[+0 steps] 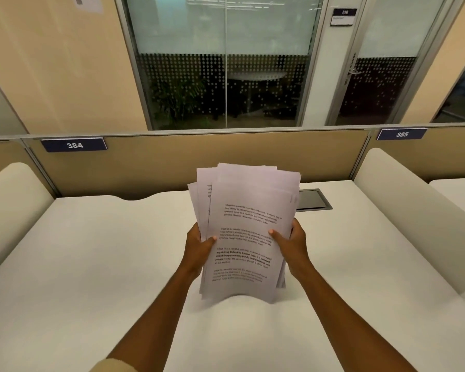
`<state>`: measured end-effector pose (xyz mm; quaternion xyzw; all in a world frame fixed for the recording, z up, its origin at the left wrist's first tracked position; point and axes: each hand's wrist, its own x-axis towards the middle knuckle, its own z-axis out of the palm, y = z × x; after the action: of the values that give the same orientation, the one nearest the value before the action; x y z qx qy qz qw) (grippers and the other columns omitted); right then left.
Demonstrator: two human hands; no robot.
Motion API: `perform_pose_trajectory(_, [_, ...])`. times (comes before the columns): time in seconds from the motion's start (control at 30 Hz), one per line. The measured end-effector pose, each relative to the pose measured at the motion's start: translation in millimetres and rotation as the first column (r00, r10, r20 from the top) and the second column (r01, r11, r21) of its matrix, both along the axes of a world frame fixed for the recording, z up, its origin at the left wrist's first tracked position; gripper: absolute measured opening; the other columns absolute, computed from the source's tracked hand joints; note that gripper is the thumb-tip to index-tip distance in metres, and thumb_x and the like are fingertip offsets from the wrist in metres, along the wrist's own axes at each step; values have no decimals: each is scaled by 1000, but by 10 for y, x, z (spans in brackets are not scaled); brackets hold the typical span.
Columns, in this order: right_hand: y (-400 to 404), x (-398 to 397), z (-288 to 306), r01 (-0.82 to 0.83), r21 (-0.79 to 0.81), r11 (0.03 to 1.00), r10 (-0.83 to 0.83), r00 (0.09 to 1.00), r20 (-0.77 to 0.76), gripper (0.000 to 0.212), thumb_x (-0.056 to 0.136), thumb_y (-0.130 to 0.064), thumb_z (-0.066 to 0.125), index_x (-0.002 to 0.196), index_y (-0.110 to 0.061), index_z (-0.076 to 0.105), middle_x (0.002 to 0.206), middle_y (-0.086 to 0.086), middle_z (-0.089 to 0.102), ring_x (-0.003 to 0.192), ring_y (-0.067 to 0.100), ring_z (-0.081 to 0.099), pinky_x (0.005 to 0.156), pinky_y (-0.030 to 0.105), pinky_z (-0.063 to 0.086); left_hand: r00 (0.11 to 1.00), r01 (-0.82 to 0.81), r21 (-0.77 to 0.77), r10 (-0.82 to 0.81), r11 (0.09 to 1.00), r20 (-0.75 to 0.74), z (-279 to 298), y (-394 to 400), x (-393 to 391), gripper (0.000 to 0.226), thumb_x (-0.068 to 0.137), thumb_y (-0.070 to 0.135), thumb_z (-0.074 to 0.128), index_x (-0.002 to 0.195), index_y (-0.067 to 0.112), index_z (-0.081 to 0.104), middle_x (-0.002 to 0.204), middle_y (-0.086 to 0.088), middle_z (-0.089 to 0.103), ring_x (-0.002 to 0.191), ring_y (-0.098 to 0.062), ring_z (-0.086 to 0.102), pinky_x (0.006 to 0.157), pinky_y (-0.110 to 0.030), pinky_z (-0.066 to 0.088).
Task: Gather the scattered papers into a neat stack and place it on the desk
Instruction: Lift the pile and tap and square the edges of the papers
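Observation:
A bundle of white printed papers stands nearly upright over the middle of the white desk. Its lower edge rests on or just above the desktop; I cannot tell which. The sheets are uneven at the top and fan out to the left. My left hand grips the bundle's left edge, thumb on the front page. My right hand grips the right edge the same way. No loose sheets lie elsewhere on the desk.
A dark cable hatch is set into the desktop behind the papers. Cream side dividers flank the desk left and right. A tan partition labelled 384 closes the back, with glass walls beyond.

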<state>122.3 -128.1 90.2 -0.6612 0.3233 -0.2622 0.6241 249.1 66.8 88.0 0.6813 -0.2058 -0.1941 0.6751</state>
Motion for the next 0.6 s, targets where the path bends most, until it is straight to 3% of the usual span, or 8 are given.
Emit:
perform_pose_trajectory(0.13, [39,16,30,66,-53,996,-64,997,33,43,84,-23,72,121,-20,49,111,3,63,93,23,67,77,40,61,996,-60,-25,61,998,61,25,-53,-15,31,80,28,65,110,27,60,101,1,70,87,-21,72,66,-28,61])
perform_pose_trajectory(0.3, [124,-33,-7,83,-5,997,-82,993,82,56,84,-22,73,131,-22,43,112,-3,62,93,18,66,72,31,59,992,-115,-24,116,993,45,-72,-40,-41,38,80,27,61,117,19,59,105,-3,70,92,-24,70,71,-33,61])
perform_pose_trajectory(0.47, [187,-54,-15,45,-21,999,-43,994,102,43,85,-20,71,122,-22,49,103,-4,64,91,18,67,65,22,58,986,-165,-20,165,986,31,-76,6,-42,33,79,26,61,111,22,60,102,-2,70,88,-24,71,70,-36,62])
perform_pose_trajectory(0.6, [162,19,91,14,-107,994,-6,997,81,38,87,-24,68,122,-19,52,107,3,66,91,23,69,67,26,60,980,-193,-57,196,979,41,27,25,-40,24,82,24,59,105,27,58,98,0,68,82,-19,70,59,-22,59])
